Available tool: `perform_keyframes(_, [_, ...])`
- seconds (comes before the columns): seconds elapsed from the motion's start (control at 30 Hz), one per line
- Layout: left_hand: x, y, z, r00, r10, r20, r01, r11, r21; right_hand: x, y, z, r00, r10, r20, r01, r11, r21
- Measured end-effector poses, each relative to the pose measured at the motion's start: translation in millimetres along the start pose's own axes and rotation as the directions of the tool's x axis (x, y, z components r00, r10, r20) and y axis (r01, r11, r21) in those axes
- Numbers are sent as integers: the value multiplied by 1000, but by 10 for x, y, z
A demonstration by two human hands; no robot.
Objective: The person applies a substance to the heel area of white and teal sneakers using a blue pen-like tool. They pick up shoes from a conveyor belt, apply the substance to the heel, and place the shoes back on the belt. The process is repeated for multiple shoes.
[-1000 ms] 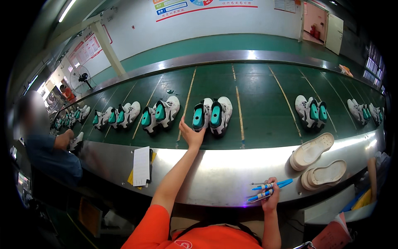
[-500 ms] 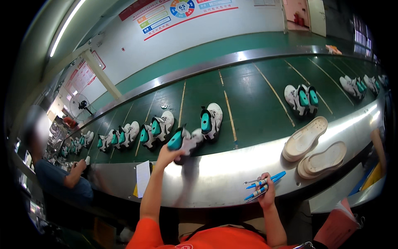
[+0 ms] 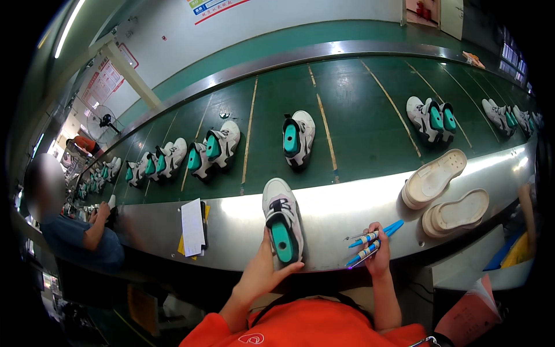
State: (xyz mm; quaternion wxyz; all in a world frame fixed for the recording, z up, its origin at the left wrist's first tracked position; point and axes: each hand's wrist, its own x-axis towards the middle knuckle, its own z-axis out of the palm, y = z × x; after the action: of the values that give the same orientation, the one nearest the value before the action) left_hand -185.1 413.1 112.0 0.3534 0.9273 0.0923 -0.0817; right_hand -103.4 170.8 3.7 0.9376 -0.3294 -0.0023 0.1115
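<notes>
A person's left hand (image 3: 260,276) clasps the heel of a white-and-black sneaker (image 3: 280,209) with an oval teal insert (image 3: 282,240) over the shiny steel ledge (image 3: 341,202), a similar sneaker (image 3: 304,140) at its twelve o'clock on the green belt (image 3: 358,133), while the right hand (image 3: 378,257), at four o'clock, grips a blue two-legged tool (image 3: 359,242).

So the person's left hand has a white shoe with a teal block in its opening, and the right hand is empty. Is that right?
Not quite: the right hand isn't empty. The head view shows it holding a blue two-pronged tool. The left hand does have a white shoe with a teal block in its opening.
</notes>
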Motion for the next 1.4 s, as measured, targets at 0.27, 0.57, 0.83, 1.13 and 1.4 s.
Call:
perform_keyframes(0.27, [1071,-725,-458,972,86,-219,-124,979,-165,5,39,13,1000,22,6,-22,999,23])
perform_keyframes(0.57, [1753,-667,-6,954,106,-281,-235,845,-480,3,90,-4,999,15,40,-16,999,35])
perform_keyframes(0.83, [597,-17,-308,628,481,-612,-750,585,-310,-27,93,48,999,31,10,-31,999,10])
perform_keyframes(1.13, [234,124,-393,656,512,-555,-736,596,-321,-333,-75,895,868,-484,112,491,801,-343])
perform_keyframes(1.4, [296,225,-369,635,548,-544,-753,594,-281,-568,-201,1331,571,-666,479,813,538,-222])
